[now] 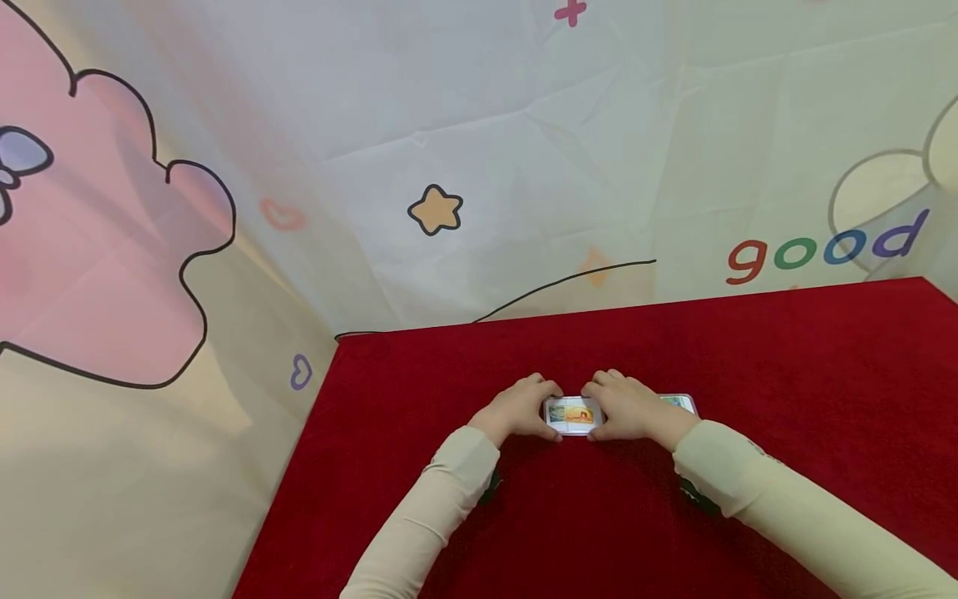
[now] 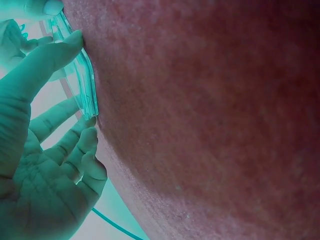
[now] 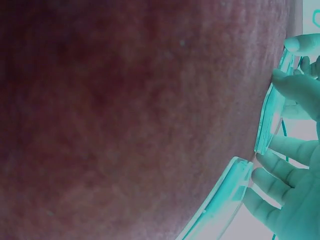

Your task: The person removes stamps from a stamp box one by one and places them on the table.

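While our left hand (image 1: 521,409) and right hand (image 1: 627,409) are gripping the clear case (image 1: 573,418) by its two ends, thumbs curling over the near edge and fingers round the far one, it is lying flat on the red desk (image 1: 591,516) between them, with a second case (image 1: 681,403) sitting just to the right, partly hiding behind our right hand. From the thin, see-through rim we are guessing at stiff plastic, light enough for one hand, and we are expecting its glossy faces to be slippery under dry fingertips and apt to scratch or crack under a hard squeeze. So we are favouring the left and right ends for our hold, pinching the rim gently and leaving the broad, pictured face uncovered.
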Motion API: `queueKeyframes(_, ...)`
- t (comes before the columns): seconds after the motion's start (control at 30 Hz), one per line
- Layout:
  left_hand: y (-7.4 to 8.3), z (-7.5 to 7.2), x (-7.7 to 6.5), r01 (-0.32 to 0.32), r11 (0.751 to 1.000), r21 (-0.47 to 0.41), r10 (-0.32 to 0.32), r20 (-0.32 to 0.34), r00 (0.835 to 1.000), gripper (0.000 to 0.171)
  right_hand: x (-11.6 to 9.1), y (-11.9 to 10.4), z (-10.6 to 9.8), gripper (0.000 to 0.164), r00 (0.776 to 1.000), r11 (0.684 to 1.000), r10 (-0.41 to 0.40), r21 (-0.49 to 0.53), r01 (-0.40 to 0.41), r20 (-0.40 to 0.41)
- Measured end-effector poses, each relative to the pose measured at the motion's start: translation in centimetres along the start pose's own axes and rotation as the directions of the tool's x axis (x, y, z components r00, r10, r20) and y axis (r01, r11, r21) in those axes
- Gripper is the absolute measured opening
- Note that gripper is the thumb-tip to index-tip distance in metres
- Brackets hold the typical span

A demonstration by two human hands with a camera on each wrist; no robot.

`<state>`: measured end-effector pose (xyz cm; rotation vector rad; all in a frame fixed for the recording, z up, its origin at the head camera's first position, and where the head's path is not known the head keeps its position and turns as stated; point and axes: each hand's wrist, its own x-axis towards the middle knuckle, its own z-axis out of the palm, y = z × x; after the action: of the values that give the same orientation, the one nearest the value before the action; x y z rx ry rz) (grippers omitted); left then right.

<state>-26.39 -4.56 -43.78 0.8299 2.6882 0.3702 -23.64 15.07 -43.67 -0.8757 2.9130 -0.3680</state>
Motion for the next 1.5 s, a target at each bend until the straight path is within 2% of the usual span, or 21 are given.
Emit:
queueKeyframes(0.23,0.08,-0.1,0.09,0.02,0.999,-0.028,-0.02,0.004,1.0,0.055,0.24,0.28,0.11,0.051,1.0,1.0,-0.006,0.025,0.005,0.013)
queueKeyframes(0.5,0.32,-0.16,0.15,0.051,0.999,0.016,-0.051,0.002,0.999,0.053,0.53,0.36,0.48,0.048,1.0,0.999,-0.02,0.044,0.02,0.003)
queueKeyframes(0.93,0.73,-0.38,0.01,0.042,0.999,0.031,-0.041,-0.008,0.999,0.052,0.46,0.27,0.2,0.048,0.999,0.999,-0.032,-0.013,0.032,-0.004)
queueKeyframes(1.1,0.73,-0.38,-0.16,0.04,0.999,0.006,-0.04,-0.007,0.999,0.052,0.36,0.21,0.17,0.05,1.0,0.999,-0.03,-0.025,0.03,-0.001)
queueKeyframes(1.5,0.49,-0.24,-0.21,0.03,0.999,0.018,-0.03,-0.005,1.0,0.054,0.27,0.27,0.34,0.054,0.999,0.998,-0.048,-0.043,0.048,-0.005)
